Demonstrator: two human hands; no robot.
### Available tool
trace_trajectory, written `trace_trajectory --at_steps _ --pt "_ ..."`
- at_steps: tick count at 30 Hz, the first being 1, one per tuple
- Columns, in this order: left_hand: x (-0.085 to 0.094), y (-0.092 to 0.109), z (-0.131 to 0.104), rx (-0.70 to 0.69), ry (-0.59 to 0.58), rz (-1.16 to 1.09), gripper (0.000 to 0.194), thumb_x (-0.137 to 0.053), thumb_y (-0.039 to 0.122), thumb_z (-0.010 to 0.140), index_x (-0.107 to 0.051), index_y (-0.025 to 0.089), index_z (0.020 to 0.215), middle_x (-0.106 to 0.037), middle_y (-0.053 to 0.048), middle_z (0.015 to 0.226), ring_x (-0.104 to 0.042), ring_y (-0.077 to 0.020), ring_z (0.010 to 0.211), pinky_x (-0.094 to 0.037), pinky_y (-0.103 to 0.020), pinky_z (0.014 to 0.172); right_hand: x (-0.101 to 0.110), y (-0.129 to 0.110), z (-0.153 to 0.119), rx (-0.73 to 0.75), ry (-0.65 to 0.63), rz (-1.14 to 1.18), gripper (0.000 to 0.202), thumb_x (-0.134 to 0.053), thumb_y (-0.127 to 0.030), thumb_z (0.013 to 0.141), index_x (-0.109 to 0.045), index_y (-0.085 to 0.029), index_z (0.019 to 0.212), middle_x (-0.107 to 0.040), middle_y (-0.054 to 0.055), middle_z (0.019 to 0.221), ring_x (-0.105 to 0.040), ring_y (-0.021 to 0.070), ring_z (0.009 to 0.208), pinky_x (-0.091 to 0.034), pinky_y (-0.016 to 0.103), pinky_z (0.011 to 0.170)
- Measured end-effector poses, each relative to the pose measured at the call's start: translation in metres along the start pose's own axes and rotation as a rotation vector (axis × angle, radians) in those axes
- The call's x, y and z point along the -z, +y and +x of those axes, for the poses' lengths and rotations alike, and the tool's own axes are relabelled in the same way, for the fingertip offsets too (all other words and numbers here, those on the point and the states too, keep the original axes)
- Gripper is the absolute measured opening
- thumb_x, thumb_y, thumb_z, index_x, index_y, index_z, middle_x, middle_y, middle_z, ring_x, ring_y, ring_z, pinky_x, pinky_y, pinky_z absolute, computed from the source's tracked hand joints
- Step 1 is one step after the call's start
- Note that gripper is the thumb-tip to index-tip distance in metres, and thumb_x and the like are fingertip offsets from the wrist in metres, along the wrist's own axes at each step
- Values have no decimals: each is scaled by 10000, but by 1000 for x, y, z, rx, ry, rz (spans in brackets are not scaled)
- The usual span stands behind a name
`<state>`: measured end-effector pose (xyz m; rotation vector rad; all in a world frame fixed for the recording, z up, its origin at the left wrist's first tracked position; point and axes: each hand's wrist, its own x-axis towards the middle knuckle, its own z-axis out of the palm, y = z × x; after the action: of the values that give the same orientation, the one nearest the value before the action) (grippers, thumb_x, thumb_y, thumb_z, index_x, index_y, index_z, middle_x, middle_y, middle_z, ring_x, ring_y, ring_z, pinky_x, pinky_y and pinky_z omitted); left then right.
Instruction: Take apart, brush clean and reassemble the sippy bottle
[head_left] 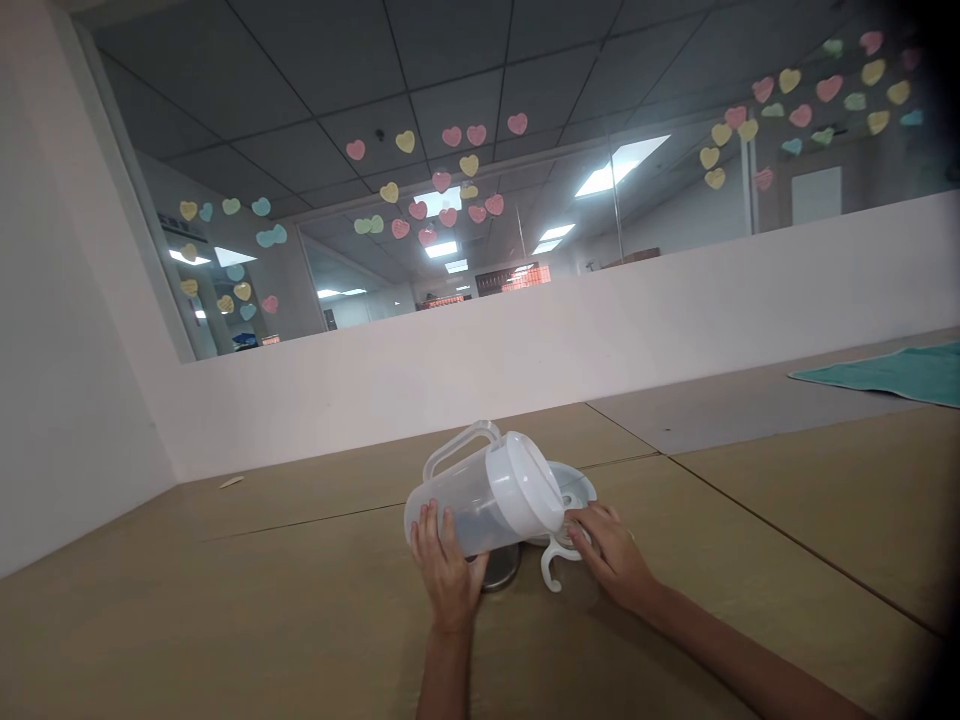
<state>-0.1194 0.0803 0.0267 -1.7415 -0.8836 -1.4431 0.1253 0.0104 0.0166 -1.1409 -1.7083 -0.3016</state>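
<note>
A translucent plastic pitcher [469, 500] with a white lid [529, 485] is tilted on its side, its lid end pointing right and down and its handle [461, 440] uppermost. My left hand [446, 570] is closed round the lower side of its body. At the lid end, my right hand [611, 550] is closed, fingertips beside a white piece with a curved, hook-like arm [553, 565]; what exactly the fingers grip is partly hidden. Behind them is a round, whitish, see-through dish or lid [581, 485]. A dark metallic disc [501, 570] shows below the pitcher, mostly covered.
The wooden table [300, 600] has panel seams. A teal cloth [892, 372] lies at the far right on a grey area [720, 415]. A small pale scrap [232, 482] is at the back left. A white wall [420, 370] with a heart-stickered window [555, 100] stands behind.
</note>
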Motion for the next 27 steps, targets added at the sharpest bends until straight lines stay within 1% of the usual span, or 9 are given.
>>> trace_trajectory --at_steps 3,6,9,11,16,18,22,27 --pt "0 1 0 28 -3 18 741 -621 442 748 -316 113 1338 -401 -232 1337 -356 -347 1269 -279 -544 1045 0 1 0 8 -4 -10 241 -374 -324 909 -578 -206 960 -654 36 865 -577 172 806 -386 363 853" --pt "0 5 1 113 -9 30 782 -640 446 728 -296 119 1349 -398 -227 1334 -362 -343 1262 -279 -547 1045 0 1 -1 0 -20 -9 246 -367 -324 913 -581 -211 954 -653 33 863 -574 171 810 -391 356 840" --pt "2 7 4 264 -1 50 833 -650 462 712 -264 112 1363 -383 -224 1340 -338 -342 1275 -275 -542 1051 0 2 -1 -1 -20 -12 240 -375 -324 912 -578 -210 971 -656 37 901 -572 174 839 -391 354 841" --pt "3 7 6 382 12 70 904 -668 491 684 -230 108 1377 -374 -221 1345 -329 -349 1277 -281 -540 1050 1 2 -2 0 -22 -13 239 -377 -323 912 -576 -207 976 -656 38 912 -573 173 842 -389 358 849" --pt "4 3 9 706 50 71 1041 -724 515 611 -158 147 1403 -334 -224 1378 -336 -394 1260 -312 -537 1032 1 1 -2 -17 -44 -4 237 -369 -318 917 -571 -207 975 -655 41 896 -576 173 830 -383 367 862" --pt "4 2 10 804 86 45 1081 -739 528 584 -144 155 1405 -326 -223 1385 -334 -409 1258 -332 -544 1016 1 0 -2 -17 -42 -1 234 -368 -313 919 -567 -208 983 -654 42 899 -575 174 843 -371 376 884" --pt "4 -1 9 922 133 43 1132 -745 571 545 -133 161 1404 -327 -210 1387 -328 -403 1265 -354 -544 1004 1 0 -2 -16 -44 -5 231 -372 -312 916 -569 -210 982 -648 45 898 -569 176 844 -384 369 859" --pt "3 -4 7 1011 121 48 1131 -750 579 530 -144 183 1399 -354 -201 1368 -342 -409 1256 -375 -551 988 1 -1 -1 -9 -23 -20 235 -376 -313 913 -574 -207 984 -654 50 906 -570 180 851 -403 358 836"
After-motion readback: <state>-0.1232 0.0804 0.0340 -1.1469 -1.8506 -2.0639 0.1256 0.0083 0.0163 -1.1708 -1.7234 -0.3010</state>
